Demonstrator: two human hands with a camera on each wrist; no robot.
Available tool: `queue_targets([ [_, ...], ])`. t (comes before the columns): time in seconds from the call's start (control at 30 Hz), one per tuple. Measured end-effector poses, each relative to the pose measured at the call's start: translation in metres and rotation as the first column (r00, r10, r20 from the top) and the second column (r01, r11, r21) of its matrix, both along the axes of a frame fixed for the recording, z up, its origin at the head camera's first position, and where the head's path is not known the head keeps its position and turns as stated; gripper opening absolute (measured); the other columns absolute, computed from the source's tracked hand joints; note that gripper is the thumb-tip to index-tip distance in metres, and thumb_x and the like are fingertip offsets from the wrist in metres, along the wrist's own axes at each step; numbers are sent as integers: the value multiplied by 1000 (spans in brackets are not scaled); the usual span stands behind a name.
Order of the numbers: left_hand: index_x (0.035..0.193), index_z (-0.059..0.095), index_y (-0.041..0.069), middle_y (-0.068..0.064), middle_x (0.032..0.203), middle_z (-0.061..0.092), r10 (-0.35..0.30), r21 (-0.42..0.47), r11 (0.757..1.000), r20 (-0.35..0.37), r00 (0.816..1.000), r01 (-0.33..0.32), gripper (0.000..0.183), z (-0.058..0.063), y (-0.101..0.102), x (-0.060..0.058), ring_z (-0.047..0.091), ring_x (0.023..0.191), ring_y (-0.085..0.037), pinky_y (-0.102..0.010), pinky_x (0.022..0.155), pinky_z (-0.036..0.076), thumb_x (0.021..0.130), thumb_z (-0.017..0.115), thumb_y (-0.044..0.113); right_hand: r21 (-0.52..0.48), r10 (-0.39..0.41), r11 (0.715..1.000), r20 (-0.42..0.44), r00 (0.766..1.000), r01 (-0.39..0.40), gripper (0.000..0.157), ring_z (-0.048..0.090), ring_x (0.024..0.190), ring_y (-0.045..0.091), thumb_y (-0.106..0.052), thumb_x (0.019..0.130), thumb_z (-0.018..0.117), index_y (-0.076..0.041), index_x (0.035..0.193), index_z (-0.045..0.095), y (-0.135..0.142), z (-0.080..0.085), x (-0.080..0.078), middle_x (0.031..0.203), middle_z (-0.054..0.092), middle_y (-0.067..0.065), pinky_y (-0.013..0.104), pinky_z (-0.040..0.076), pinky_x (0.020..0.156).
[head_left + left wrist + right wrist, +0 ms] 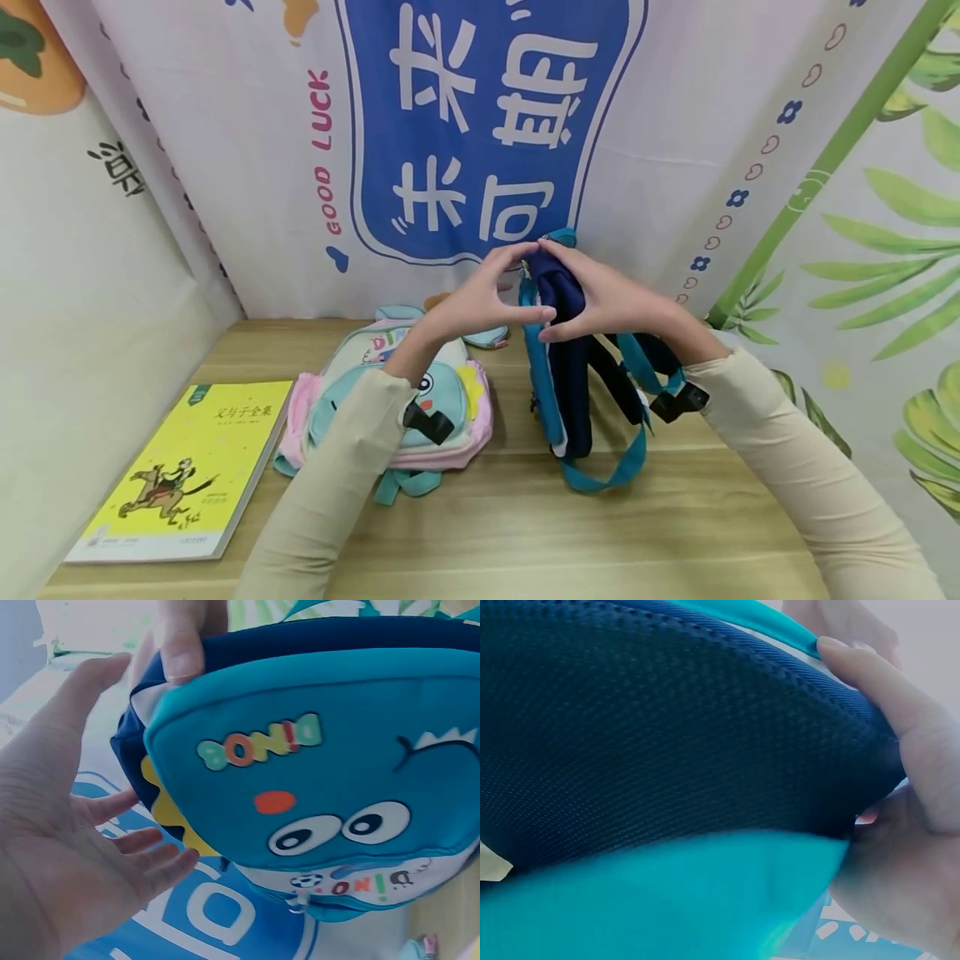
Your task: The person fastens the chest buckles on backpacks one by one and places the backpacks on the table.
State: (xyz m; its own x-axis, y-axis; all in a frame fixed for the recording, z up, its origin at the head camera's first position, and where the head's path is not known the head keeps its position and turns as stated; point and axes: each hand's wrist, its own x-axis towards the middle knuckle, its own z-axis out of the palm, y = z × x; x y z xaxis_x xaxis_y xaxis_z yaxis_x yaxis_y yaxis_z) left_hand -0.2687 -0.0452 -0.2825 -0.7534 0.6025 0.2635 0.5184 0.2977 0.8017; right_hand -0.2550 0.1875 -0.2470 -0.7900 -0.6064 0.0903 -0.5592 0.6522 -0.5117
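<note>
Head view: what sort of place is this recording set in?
Probably a staged tabletop booth, not a lived-in room: printed fabric backdrops wall in a wooden table, which holds a blue backpack, a pastel backpack and a yellow book.

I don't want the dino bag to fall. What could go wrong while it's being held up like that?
The blue backpack stands upright on the table, and only the right hand grips its top; the left hand is flat against its side. If the grip slips, it might tip onto the pink backpack beside it. Its loose strap trails on the table and could snag when the bag is moved.
</note>
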Motion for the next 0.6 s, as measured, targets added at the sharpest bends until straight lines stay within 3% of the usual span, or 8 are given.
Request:
queue_targets([
  [0.23, 157, 35, 17, -9, 164, 27, 39, -103, 994, -61, 997, -45, 87, 9, 3, -2, 31, 148, -26, -46, 119, 37, 86, 81, 36, -43, -2, 999, 18, 1000, 3, 122, 48, 132, 32, -36, 80, 87, -15, 165, 3, -3, -5, 1, 164, 25, 15, 54, 49, 107],
  [0.6, 153, 40, 15, -12, 161, 31, 73, -132, 988, -45, 996, -78, 83, 7, -2, -3, 36, 146, -27, -47, 119, 38, 85, 81, 38, -15, 12, 1000, 4, 1000, -12, 121, 34, 148, 37, -39, 81, 86, -16, 165, 2, 0, -9, 3, 169, 16, 15, 60, 37, 116],
])
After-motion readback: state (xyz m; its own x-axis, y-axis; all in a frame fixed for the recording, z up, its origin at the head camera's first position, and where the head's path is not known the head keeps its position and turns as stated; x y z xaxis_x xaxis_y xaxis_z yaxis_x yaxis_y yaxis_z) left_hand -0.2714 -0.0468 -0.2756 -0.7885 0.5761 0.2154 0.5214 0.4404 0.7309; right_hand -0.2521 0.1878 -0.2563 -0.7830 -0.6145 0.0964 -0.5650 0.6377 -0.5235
